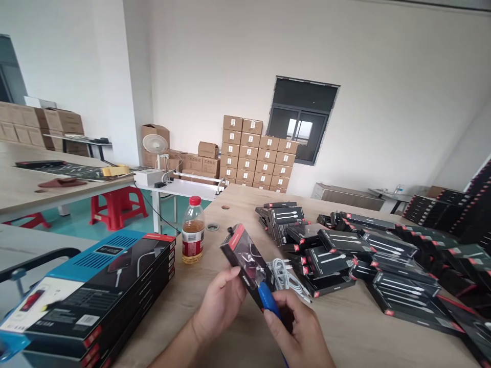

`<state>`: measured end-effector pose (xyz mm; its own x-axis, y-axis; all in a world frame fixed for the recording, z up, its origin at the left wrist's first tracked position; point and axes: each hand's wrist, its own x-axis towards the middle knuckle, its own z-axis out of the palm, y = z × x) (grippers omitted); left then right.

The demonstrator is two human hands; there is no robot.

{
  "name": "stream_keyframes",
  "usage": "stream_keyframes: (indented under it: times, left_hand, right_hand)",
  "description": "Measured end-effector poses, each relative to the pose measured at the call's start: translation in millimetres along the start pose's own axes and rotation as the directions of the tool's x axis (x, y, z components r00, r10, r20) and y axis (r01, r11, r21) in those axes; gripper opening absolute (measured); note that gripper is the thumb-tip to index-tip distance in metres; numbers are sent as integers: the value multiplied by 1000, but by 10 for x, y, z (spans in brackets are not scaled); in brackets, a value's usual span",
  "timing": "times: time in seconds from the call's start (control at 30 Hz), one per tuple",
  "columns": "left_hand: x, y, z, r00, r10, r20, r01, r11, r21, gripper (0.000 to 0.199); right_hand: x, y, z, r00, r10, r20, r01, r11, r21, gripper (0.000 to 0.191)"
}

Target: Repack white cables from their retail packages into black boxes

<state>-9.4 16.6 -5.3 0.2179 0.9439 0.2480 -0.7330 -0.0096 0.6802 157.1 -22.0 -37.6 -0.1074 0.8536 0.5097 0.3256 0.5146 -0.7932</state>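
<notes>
In our left hand we hold a slim black box, raised off the desk and tilted, its far end higher. The thumb lies along the edge nearer us, while the other fingers go under and behind, mostly hidden; we judge that this grip leaves the front face exposed and backs the box against pressure from the other side.

Our right hand has its fingers wrapped round the handle of a blue tool, aimed forward at the lower part of that face. Its metal tip seems to meet the box, though we cannot tell for certain whether they touch. Holding the handle well back probably lets us see the tip.

Just to the right of the box, a bundle of white cables lies on the desk, presumably there to be near at hand. Past it, more black boxes form a loose pile, resting on one another at odd angles, as though put down without lining up.

On the left, a stack of black boxes stands fairly squared, likely to save room. A bottle with a red cap stands upright between stack and held box, perhaps placed beyond our forearms to avoid a knock.
</notes>
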Motion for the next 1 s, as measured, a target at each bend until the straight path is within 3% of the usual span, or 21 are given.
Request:
stream_keyframes:
  times: [0.13,0.27,0.47,0.63,0.73,0.83,0.93,1.0]
  left_hand:
    - [-42,10,17,1000,28,-1,-28,999,32,45]
    - [-69,-29,82,995,48,-82,-35,989,147,49]
    - [-114,-113,187,987,23,-156,3,986,167,54]
    - [-273,-201,194,987,-93,-134,122,967,224,53]
    - [-297,-165,184,985,-112,-135,133,978,163,54]
    - [-228,-71,146,980,-100,-174,118,989,93,53]
    - [-144,18,86,973,-90,-211,110,990,85,49]
    - [-110,48,59,972,-27,-232,49,995,91,47]
  right_hand:
    - [-13,-4,53,1000,-15,-16,15,1000,18,28]
    - [-10,-7,89,1000,-2,-15,2,1000,2,19]
    - [83,-23,125,994,55,-90,-51,998,48,19]
    - [262,99,-131,957,126,-261,-108,991,85,32]
    - [286,174,-344,935,107,-338,-100,994,37,34]
    - [244,165,-441,971,41,-237,-46,999,-17,27]
    - [184,90,-409,998,-42,-42,40,998,-57,16]
    - [145,46,-349,992,-79,96,86,993,-76,9]
